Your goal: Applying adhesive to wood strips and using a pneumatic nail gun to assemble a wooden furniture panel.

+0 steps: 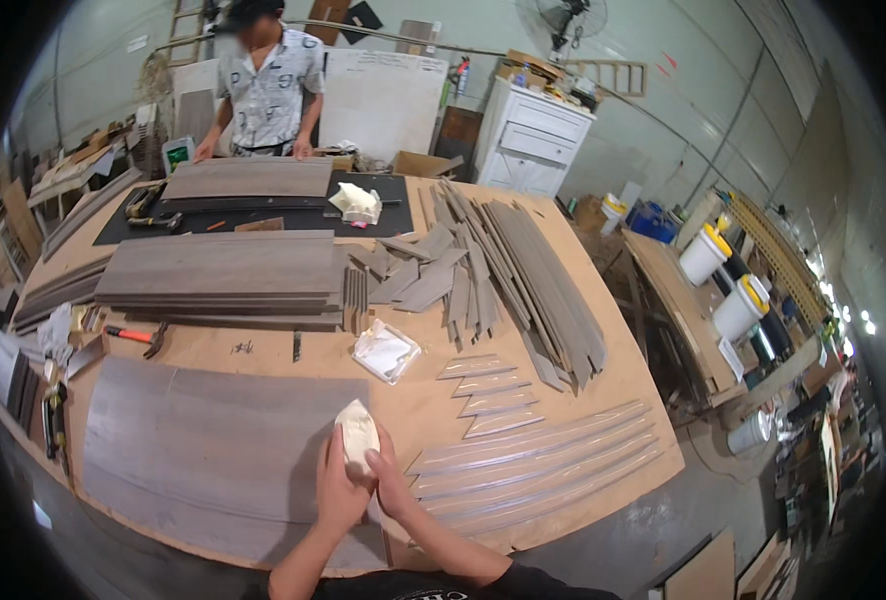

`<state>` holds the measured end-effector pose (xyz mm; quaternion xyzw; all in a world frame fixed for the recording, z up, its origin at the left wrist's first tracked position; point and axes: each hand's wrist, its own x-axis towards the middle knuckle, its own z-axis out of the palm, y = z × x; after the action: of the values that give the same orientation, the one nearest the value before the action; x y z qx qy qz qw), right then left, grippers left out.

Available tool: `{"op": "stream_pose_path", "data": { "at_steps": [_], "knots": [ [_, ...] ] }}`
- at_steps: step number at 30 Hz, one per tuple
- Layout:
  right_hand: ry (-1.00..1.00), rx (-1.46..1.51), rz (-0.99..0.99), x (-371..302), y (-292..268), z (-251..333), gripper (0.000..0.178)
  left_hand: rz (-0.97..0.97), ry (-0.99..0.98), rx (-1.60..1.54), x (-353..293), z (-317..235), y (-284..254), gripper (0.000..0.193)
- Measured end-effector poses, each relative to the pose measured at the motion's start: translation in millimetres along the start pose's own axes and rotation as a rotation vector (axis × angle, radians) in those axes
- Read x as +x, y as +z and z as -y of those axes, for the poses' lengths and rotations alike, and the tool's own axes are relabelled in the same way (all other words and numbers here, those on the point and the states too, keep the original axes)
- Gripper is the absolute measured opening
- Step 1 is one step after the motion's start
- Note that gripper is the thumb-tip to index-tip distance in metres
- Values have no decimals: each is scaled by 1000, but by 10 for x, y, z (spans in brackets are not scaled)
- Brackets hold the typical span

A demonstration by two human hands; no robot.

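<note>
your left hand (335, 492) and your right hand (391, 484) meet at the near edge of the workbench (653, 455), and both are clamped together on a small cream-white cloth (358, 433) that sticks up between your fingers. the cloth sits just above the right end of a big grey panel (213, 440) that lies flat on the near left part of the bench.

to the right of your hands, several long, shiny curved strips (543, 465) lie side by side, and just beyond them is a short row of smaller notched pieces (488, 392). a little farther than your hands, a small clear plastic tray (385, 350) rests on the bare wood. a hammer with a red handle (135, 335) lies at the left, near the panel's far edge.

in the middle of the bench there is a stack of grey boards (223, 275), and to the right of it a loose heap of long narrow grey strips (523, 280) fans out. at the far side another person (263, 90) stands with both hands on a further grey board (248, 178), beside a second crumpled white cloth (356, 203) on a black mat (383, 215).
</note>
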<state>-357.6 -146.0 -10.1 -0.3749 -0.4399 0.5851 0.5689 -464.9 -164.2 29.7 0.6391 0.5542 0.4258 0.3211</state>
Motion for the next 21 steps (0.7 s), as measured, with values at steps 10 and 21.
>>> {"op": "stream_pose_path", "data": {
  "at_steps": [10,21],
  "knots": [
    [-264,-566,-180,1730,-630,-189,85,179,41,-472,2016,429,745,48],
    [12,-159,-290,768,-664,242,63,24,162,417,1785,866,596,64]
  ]
}}
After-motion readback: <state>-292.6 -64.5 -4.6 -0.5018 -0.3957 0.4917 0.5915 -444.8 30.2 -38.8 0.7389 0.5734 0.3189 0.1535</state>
